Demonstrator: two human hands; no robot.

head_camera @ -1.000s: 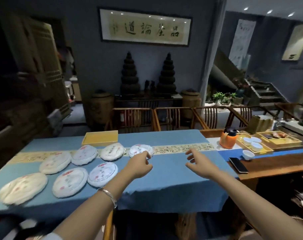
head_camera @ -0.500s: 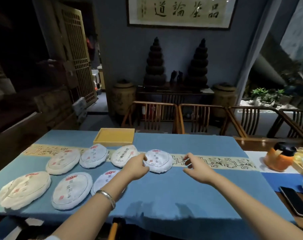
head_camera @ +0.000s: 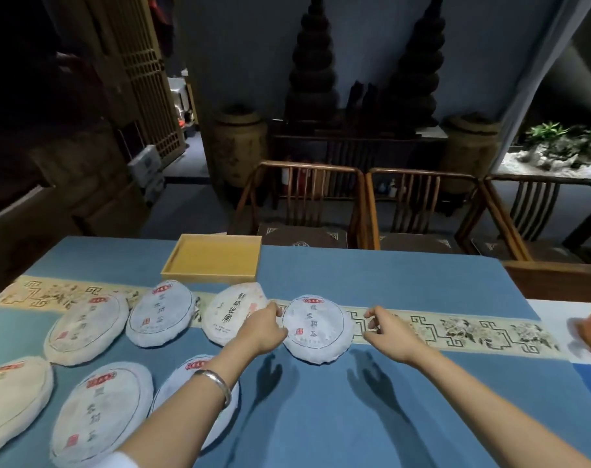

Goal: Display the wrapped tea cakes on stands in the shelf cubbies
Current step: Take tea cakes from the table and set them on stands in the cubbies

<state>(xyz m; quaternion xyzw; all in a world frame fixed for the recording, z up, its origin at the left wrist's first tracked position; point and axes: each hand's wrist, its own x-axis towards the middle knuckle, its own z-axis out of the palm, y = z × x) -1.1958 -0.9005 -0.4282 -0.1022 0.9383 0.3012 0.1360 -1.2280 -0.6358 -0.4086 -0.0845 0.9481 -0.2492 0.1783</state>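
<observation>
Seven wrapped tea cakes lie flat on the table [head_camera: 371, 417], which is covered in blue cloth with a patterned runner [head_camera: 456, 332] across it. The rightmost cake [head_camera: 316, 327] sits on the runner, apart from the rest. The left hand [head_camera: 262, 329], with a bracelet [head_camera: 216, 388] on its wrist, touches that cake's left edge, fingers curled loosely, no firm grip visible. The right hand [head_camera: 386, 332] hovers just beside the cake's right edge, fingers bent and partly open, holding nothing. Another cake [head_camera: 231, 315] lies just left of the left hand. A yellow tray [head_camera: 213, 258] sits behind the cakes. Wooden chairs [head_camera: 307, 204] stand beyond the table.
</observation>
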